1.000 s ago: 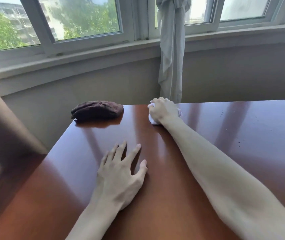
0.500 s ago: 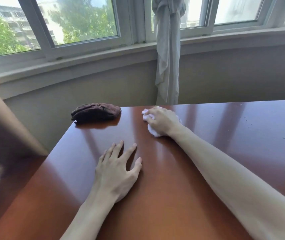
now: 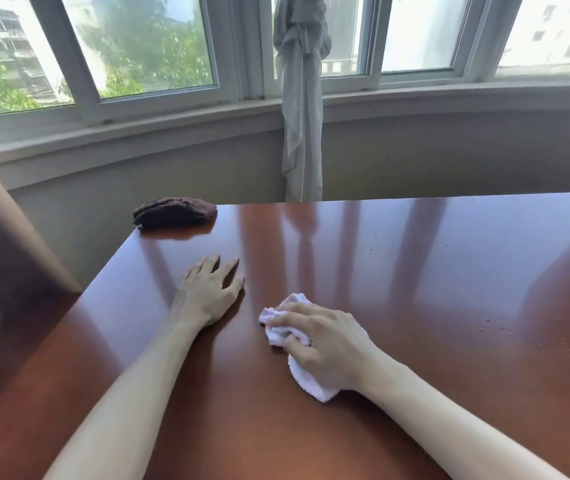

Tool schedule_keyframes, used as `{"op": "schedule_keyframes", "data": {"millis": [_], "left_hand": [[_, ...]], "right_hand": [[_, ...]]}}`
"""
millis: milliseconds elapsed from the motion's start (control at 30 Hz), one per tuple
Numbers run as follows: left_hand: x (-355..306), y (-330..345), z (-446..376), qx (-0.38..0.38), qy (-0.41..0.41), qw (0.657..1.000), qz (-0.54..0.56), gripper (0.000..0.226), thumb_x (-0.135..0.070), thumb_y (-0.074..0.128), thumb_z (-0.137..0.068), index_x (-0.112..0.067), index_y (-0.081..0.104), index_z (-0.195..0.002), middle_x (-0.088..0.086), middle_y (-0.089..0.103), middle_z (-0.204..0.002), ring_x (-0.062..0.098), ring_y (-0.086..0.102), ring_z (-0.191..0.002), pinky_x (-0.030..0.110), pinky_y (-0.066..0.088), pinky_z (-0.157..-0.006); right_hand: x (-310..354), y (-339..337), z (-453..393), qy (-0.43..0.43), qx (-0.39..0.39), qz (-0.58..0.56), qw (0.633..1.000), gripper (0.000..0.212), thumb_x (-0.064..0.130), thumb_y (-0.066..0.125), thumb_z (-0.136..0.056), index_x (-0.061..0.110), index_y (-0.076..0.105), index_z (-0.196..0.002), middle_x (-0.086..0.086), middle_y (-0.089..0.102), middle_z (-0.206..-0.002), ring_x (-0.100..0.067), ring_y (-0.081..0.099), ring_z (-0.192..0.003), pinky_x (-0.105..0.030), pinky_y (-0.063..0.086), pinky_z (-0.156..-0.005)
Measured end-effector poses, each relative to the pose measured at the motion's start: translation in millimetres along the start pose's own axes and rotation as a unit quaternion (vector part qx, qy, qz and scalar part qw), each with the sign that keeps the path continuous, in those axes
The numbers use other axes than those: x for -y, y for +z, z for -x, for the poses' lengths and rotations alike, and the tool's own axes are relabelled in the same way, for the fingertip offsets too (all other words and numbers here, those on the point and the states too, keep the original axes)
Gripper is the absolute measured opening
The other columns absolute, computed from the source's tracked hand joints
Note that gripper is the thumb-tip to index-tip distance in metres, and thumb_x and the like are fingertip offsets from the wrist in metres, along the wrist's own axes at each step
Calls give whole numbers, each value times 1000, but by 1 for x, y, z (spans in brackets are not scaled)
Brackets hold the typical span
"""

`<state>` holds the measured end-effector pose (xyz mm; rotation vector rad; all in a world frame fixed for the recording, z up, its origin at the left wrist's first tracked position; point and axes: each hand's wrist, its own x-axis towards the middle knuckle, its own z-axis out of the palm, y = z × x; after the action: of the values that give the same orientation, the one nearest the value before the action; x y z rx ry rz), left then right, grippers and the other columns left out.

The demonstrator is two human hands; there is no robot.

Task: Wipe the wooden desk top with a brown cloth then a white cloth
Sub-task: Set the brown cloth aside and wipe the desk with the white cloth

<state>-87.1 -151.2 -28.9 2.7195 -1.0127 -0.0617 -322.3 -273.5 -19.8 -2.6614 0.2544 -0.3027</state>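
Right hand: the right hand (image 3: 325,344) is clenched around the white cloth (image 3: 288,332), fingers curled over the bunched fabric and pressing it down on the desk top (image 3: 432,306).
What has just changed: a second ago that hand was stretched out at the far edge of the desk, close to the curtain; now it is back on the near half, the cloth dragged along with it. That is one long stroke pulled toward the person.
Left hand: the left hand (image 3: 207,292) lies flat, fingers straight and spread, palm on the wood, gripping nothing. It sits in about the same spot as before and, I judge, simply braces the body.
Brown cloth: the brown cloth (image 3: 174,212) sits bunched on the far left corner, well apart from both hands, just where it lay a second ago.
White cloth position: on the near middle of the desk, just right of the left hand, mostly under the right palm with a tail sticking out toward the wrist.
Meaning for the task: with the brown cloth set aside and the white one at work, this looks like the second pass, under way.
Left to do: small specks (image 3: 368,245) show on the right side of the wood, so that stretch probably needs a stroke yet.
Backdrop: a tied curtain (image 3: 302,98) hangs at the window (image 3: 138,46) beyond the desk.
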Motion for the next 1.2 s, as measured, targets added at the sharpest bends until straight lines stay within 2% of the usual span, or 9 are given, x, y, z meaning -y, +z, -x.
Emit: {"op": "schedule_keyframes", "data": {"millis": [67,200,267,500,667,833,967,1067,1200], "left_hand": [[-1,-1,2,-2,3,1000,-1,78,-69,14,-83,-42,32,-154,4,27,-165,25,23,-151,45,18,-123],[-2,-3,6,-9,9,1000,3,82,-72,9,-80,-43,31,-154,2,27,-164,25,23,-150,44,18,-123],[-2,-3,5,-14,12,1000,2,76,-70,14,-84,-44,31,-154,0,26,-165,24,22,-151,43,18,-123],[5,3,-4,-27,4,1000,8,70,-75,18,-83,-54,30,-149,-16,22,-165,10,13,-153,37,16,-122],[6,7,-8,-25,1,1000,18,56,-69,34,-94,-55,32,-148,-17,20,-165,8,11,-153,35,13,-123],[3,3,-8,-18,-3,1000,18,58,-68,31,-94,-52,33,-150,-11,25,-165,13,15,-153,38,15,-122],[-1,0,-4,-5,-4,1000,5,63,-67,26,-91,-48,34,-151,-5,27,-164,19,19,-152,41,18,-122],[-2,-2,-2,-2,-5,1000,1,55,-59,37,-98,-43,38,-151,1,31,-163,24,25,-150,43,21,-122],[-14,-8,-4,13,-8,1000,-10,69,-64,31,-86,-28,51,-142,9,41,-155,31,38,-141,45,29,-118]], "right_hand": [[-18,-9,-19,38,2,1,999,59,60,21,-85,51,57,-131,33,44,-147,-4,55,-124,-36,49,-94],[-68,-28,-77,128,-53,12,990,38,43,41,-94,47,63,-125,29,51,-143,-14,56,-126,-41,48,-101],[-90,-36,-111,163,-70,18,984,39,44,41,-91,46,67,-120,20,57,-140,-23,57,-125,-43,47,-102],[-178,-48,-246,228,-131,73,962,46,43,37,-83,35,74,-110,0,69,-122,-35,62,-112,-43,49,-90],[-203,-43,-287,250,-139,109,952,33,34,44,-87,24,73,-101,-7,69,-110,-37,62,-100,-41,51,-86],[-168,-26,-230,207,-142,90,964,44,33,37,-86,27,74,-108,-1,71,-113,-32,61,-109,-31,40,-74],[-111,-19,-143,167,-112,60,978,36,31,41,-94,31,70,-116,9,64,-131,-20,52,-121,-28,35,-79],[-69,-18,-74,137,-95,38,985,31,31,44,-95,34,67,-114,17,59,-135,-12,48,-127,-23,34,-84],[-40,-13,-9,115,-81,57,988,34,36,42,-93,36,61,-120,20,55,-138,-8,46,-131,-23,35,-83]]}}
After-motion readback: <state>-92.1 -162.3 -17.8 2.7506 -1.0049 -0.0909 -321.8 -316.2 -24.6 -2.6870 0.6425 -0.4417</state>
